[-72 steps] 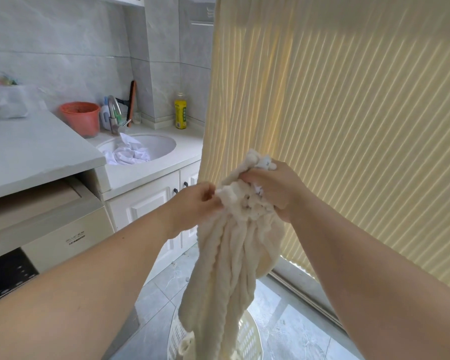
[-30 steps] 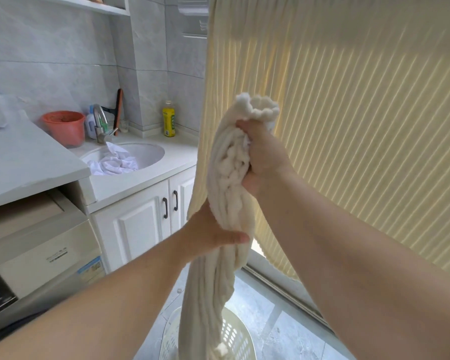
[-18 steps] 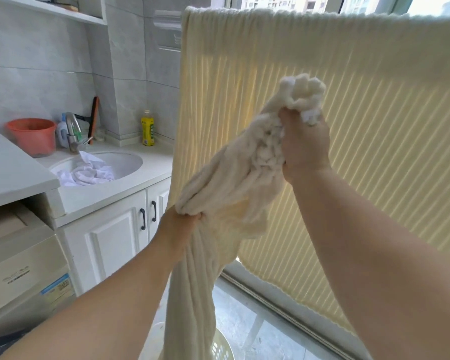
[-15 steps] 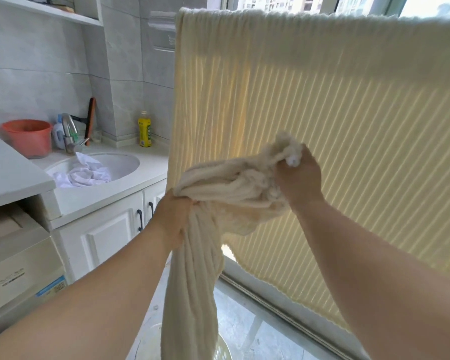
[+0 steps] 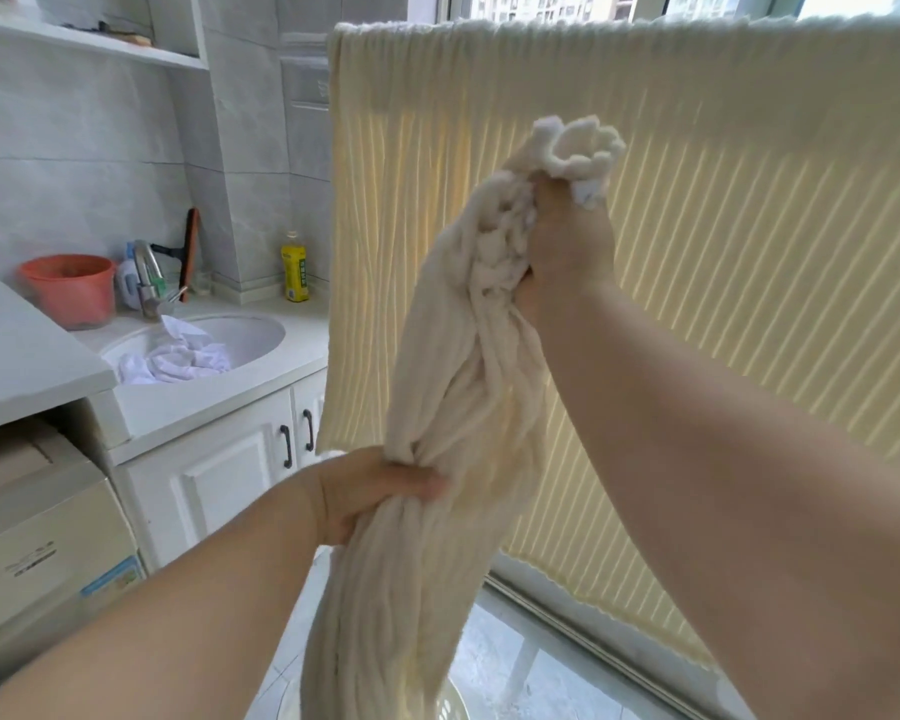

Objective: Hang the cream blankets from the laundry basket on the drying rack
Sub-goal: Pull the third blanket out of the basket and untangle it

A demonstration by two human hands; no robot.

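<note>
Grey marble-tiled wall [image 5: 74, 148], white shelf [image 5: 89, 41] above a round sink [image 5: 261, 330], white cabinet doors [image 5: 219, 475] below it, daylit window [image 5: 541, 5] to its right

The right hand [image 5: 567, 252] has its grip high on a bunched blanket [image 5: 453, 407], whose top end pokes out above it. Below and left of that grip, the left hand [image 5: 370, 491] grips the same bunch lower down. Under both grips the blanket hangs to a laundry basket [image 5: 453, 709] on the floor. Behind both grips another blanket [image 5: 749, 252] hangs spread out. Well left of the grips a worktop [image 5: 188, 407] carries a sink [image 5: 250, 330] with a cloth [image 5: 172, 358] in it, a bucket [image 5: 68, 288] further left, a bottle [image 5: 293, 267] behind.
</note>
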